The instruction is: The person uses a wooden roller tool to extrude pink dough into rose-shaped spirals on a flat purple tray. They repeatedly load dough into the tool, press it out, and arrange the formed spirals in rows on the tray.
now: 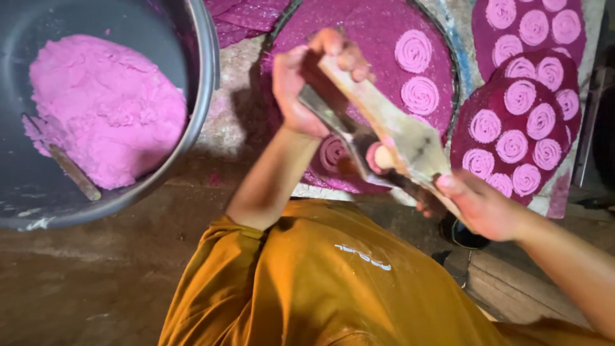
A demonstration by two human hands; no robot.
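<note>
Left hand (pixel 301 86) grips the upper end of a wooden dough press (pixel 391 128); right hand (pixel 480 205) clamps its lower end. The press slants between them, over a round purple tray (pixel 371 25) of pink spirals (pixel 419 95). A basin of pink dough (pixel 106 106) sits far left.

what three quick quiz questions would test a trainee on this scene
1. True or false: both hands grip the wooden press.
2. What lies in the metal bowl? A) pink dough B) water C) rice
3. What shape are the pink pieces on the dark round trays?

Key:
1. True: the left hand holds the far end, the right hand the near end.
2. A: pink dough, with a stick beside it.
3. Spirals, coiled like rosettes.
</note>
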